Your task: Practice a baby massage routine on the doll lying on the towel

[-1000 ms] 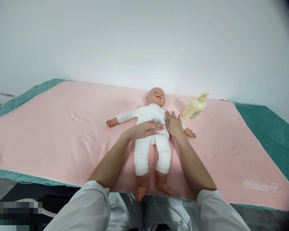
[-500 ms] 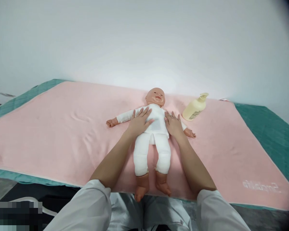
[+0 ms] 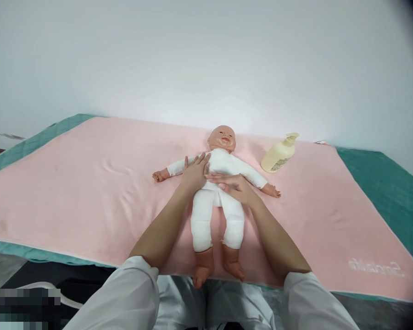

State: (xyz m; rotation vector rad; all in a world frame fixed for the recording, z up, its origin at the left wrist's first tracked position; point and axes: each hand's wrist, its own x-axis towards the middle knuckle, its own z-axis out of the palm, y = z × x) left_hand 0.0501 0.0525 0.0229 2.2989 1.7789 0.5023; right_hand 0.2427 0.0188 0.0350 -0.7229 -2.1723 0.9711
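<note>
A baby doll point(image 3: 223, 160) in white cloth lies face up, its head away from me, arms spread and bare feet at the near edge. My left hand point(image 3: 195, 173) rests with spread fingers on the left side of its torso. Reaching in from the right, my right hand point(image 3: 233, 185) lies across the doll's belly, fingers stretched leftward, the tips close to my left hand. Neither hand grips anything. To the right of the doll, a pale yellow pump bottle point(image 3: 278, 155) stands tilted in view.
Under the doll is a pink mat point(image 3: 89, 197), on top of a green quilted cover point(image 3: 392, 192) that shows at both sides. A white wall point(image 3: 206, 59) rises behind. A white cable point(image 3: 41, 285) curves at the lower left.
My right hand has moved left from the doll's right-hand side and turned across its belly. My left hand has shifted slightly left, its fingers nearer together.
</note>
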